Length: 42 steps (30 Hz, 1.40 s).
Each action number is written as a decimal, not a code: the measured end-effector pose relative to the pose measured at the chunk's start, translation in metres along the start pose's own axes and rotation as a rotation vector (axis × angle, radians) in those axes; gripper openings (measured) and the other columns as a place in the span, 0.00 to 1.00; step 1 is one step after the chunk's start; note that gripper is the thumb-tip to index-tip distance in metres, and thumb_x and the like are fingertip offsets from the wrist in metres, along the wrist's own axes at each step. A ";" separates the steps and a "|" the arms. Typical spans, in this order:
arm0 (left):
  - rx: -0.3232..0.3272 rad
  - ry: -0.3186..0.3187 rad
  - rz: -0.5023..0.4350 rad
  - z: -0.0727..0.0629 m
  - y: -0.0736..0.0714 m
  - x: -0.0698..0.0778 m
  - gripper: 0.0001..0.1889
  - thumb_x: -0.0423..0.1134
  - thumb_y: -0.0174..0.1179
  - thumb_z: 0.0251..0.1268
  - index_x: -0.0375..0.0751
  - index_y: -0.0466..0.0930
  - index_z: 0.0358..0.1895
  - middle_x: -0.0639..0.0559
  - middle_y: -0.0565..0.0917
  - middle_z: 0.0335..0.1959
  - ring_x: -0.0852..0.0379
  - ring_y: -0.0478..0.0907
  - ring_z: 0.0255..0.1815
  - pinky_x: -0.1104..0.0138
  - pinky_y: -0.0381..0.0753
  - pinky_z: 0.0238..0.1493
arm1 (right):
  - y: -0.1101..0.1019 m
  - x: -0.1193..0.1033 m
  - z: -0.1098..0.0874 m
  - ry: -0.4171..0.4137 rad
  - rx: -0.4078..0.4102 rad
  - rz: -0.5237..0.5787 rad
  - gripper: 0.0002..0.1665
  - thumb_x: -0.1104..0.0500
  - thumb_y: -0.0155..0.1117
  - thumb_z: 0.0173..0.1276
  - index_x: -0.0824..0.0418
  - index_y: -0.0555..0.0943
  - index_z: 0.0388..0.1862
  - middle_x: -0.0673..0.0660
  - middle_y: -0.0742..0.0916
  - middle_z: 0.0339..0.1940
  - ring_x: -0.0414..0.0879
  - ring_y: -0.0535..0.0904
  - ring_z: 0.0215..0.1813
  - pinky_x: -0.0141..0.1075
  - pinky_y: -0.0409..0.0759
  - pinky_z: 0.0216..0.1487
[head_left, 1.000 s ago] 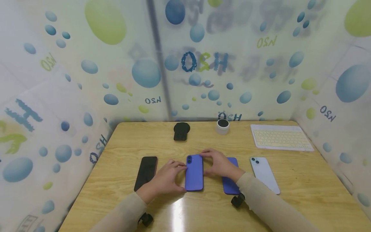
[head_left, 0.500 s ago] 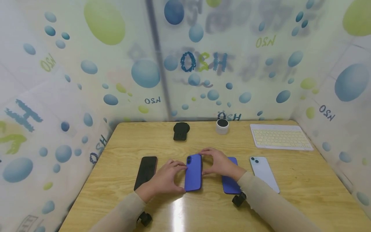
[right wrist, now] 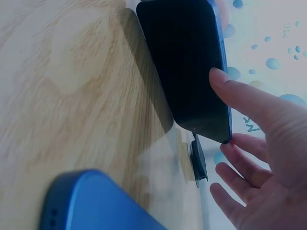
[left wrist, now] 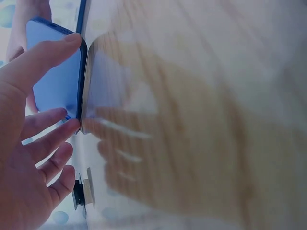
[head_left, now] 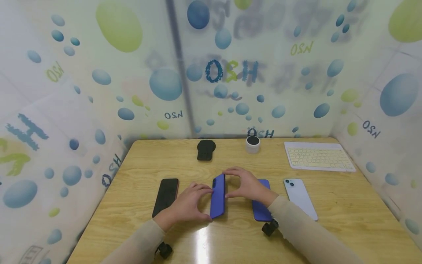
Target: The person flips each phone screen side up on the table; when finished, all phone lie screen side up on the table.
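Observation:
A blue-violet smartphone [head_left: 217, 197] stands tilted on its left long edge at the table's middle, right edge raised. Its blue back [left wrist: 55, 72] shows in the left wrist view, its dark screen [right wrist: 182, 62] in the right. My left hand [head_left: 186, 203] holds the lower edge, thumb near the bottom corner and fingertips near the camera end. With my right hand [head_left: 248, 187] I hold the raised edge, thumb lower down and fingers at the top corner. A second blue-violet phone [head_left: 262, 211] lies partly under my right wrist.
On the wooden table [head_left: 132, 234], a dark phone [head_left: 166, 196] lies left and a pale blue one [head_left: 300, 198] right. Along the back are a black stand-like object [head_left: 206, 150], a white round canister [head_left: 253, 145] and a white keyboard [head_left: 319, 157]. Patterned curtains surround the table.
The phone, lying nearly flat back-up a second ago, has tipped steadily up onto its left edge. My right hand has shifted slightly left with the raised edge; my left hand has stayed put.

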<state>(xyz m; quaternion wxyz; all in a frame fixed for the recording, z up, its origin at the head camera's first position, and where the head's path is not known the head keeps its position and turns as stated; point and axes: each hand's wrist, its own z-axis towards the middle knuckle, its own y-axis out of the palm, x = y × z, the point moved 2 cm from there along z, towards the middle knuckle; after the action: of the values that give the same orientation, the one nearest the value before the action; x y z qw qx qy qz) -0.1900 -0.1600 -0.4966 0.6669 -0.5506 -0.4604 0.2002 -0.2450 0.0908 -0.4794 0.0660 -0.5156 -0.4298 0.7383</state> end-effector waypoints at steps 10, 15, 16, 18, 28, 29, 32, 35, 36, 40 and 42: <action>0.082 0.016 -0.040 -0.005 -0.003 0.001 0.49 0.63 0.80 0.43 0.51 0.75 0.73 0.56 0.80 0.68 0.58 0.71 0.59 0.57 0.77 0.59 | 0.005 -0.008 0.006 -0.020 0.015 0.041 0.50 0.44 0.86 0.51 0.55 0.77 0.72 0.56 0.78 0.73 0.58 0.71 0.76 0.58 0.69 0.75; 0.114 0.014 -0.112 -0.010 -0.007 0.003 0.47 0.61 0.81 0.44 0.53 0.75 0.72 0.59 0.81 0.66 0.59 0.72 0.58 0.57 0.78 0.57 | 0.009 -0.012 0.010 -0.030 0.001 0.062 0.50 0.42 0.85 0.52 0.55 0.77 0.73 0.55 0.77 0.74 0.57 0.70 0.77 0.58 0.67 0.76; 0.121 0.015 -0.130 -0.011 -0.008 0.003 0.47 0.61 0.81 0.44 0.54 0.75 0.72 0.59 0.81 0.66 0.58 0.72 0.58 0.57 0.79 0.57 | 0.010 -0.013 0.011 -0.031 -0.002 0.065 0.50 0.42 0.85 0.52 0.55 0.77 0.73 0.55 0.77 0.74 0.57 0.70 0.77 0.57 0.67 0.76; 0.131 0.019 -0.166 -0.012 -0.011 0.004 0.47 0.61 0.81 0.44 0.54 0.75 0.72 0.60 0.81 0.66 0.56 0.73 0.58 0.56 0.79 0.57 | 0.011 -0.014 0.012 -0.038 0.001 0.067 0.50 0.42 0.85 0.52 0.56 0.77 0.73 0.55 0.77 0.74 0.57 0.70 0.77 0.58 0.68 0.76; 0.142 0.054 -0.214 -0.015 -0.022 0.001 0.48 0.59 0.81 0.46 0.54 0.72 0.74 0.63 0.79 0.68 0.52 0.73 0.62 0.54 0.80 0.62 | 0.016 -0.019 0.018 -0.074 0.021 0.057 0.50 0.41 0.84 0.52 0.54 0.77 0.72 0.53 0.78 0.73 0.55 0.71 0.76 0.56 0.68 0.76; 0.138 0.055 -0.221 -0.015 -0.022 0.000 0.48 0.58 0.81 0.46 0.55 0.72 0.74 0.63 0.79 0.68 0.52 0.73 0.63 0.54 0.79 0.63 | 0.017 -0.020 0.018 -0.074 0.021 0.057 0.50 0.41 0.85 0.52 0.54 0.77 0.72 0.53 0.78 0.73 0.54 0.71 0.76 0.55 0.68 0.76; 0.131 0.053 -0.232 -0.016 -0.024 -0.002 0.48 0.58 0.81 0.47 0.56 0.71 0.75 0.64 0.78 0.68 0.51 0.73 0.64 0.54 0.79 0.64 | 0.019 -0.021 0.020 -0.078 0.014 0.049 0.50 0.42 0.85 0.52 0.54 0.77 0.72 0.53 0.77 0.73 0.54 0.70 0.77 0.54 0.67 0.77; 0.133 0.053 -0.239 -0.018 -0.025 -0.004 0.47 0.59 0.80 0.48 0.57 0.71 0.75 0.64 0.78 0.68 0.51 0.73 0.64 0.54 0.79 0.64 | 0.021 -0.023 0.021 -0.092 0.011 0.047 0.50 0.43 0.85 0.52 0.55 0.77 0.72 0.54 0.78 0.73 0.54 0.71 0.76 0.53 0.67 0.77; 0.134 0.051 -0.240 -0.018 -0.026 -0.004 0.46 0.59 0.80 0.49 0.57 0.71 0.75 0.65 0.78 0.68 0.51 0.73 0.64 0.54 0.79 0.64 | 0.022 -0.023 0.022 -0.096 0.011 0.043 0.49 0.43 0.85 0.52 0.54 0.77 0.72 0.54 0.78 0.73 0.54 0.71 0.76 0.53 0.67 0.77; 0.138 0.051 -0.241 -0.020 -0.027 -0.005 0.46 0.60 0.79 0.49 0.57 0.71 0.75 0.65 0.78 0.69 0.51 0.73 0.64 0.55 0.79 0.64 | 0.024 -0.024 0.023 -0.104 0.012 0.046 0.49 0.43 0.85 0.52 0.52 0.77 0.72 0.53 0.78 0.72 0.53 0.72 0.75 0.53 0.69 0.76; 0.144 0.059 -0.241 -0.020 -0.027 -0.005 0.47 0.60 0.79 0.49 0.55 0.71 0.75 0.65 0.78 0.69 0.51 0.73 0.64 0.56 0.79 0.64 | 0.024 -0.024 0.023 -0.100 0.009 0.054 0.49 0.43 0.85 0.52 0.51 0.77 0.73 0.53 0.78 0.72 0.53 0.72 0.75 0.53 0.69 0.76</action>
<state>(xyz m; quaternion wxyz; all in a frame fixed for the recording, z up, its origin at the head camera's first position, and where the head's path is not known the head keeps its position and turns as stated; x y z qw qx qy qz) -0.1818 -0.1832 -0.4726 0.7374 -0.4475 -0.4877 0.1349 -0.2442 0.0495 -0.4769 0.0266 -0.4892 -0.4153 0.7665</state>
